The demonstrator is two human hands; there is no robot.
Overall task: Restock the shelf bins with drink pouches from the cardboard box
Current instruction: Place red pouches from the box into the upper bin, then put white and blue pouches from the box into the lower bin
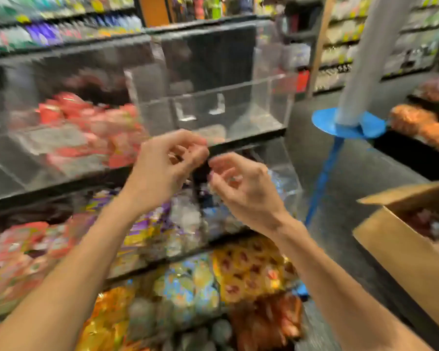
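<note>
Standing nearest the viewer, the lowest shelf bins hold yellow and orange foil pouches (251,269), well filled. The open brown cardboard box (401,252) sits low at the right edge, flaps up, with drink pouches (431,224) visible inside; which way they lie is too smeared to tell.

Both hands hang level in front of the shelving, close together but not touching. The left hand (162,168) and the right hand (241,186) each show loosely curled fingers with nothing seen in them, though the blur could hide something small.

Governing relation: the box lies to the right of and below both hands, so the right hand is the nearer and has an open path down to it. The left hand would have to cross over the right forearm.

Directly beyond the hands, the clear acrylic shelf bin (279,97) stands empty and is judged the likely target. The bin to its left holds red pouches (86,122). A blue disc on a grey pillar (325,120) stands further right, off the reach line. Far shelving is indistinct.
</note>
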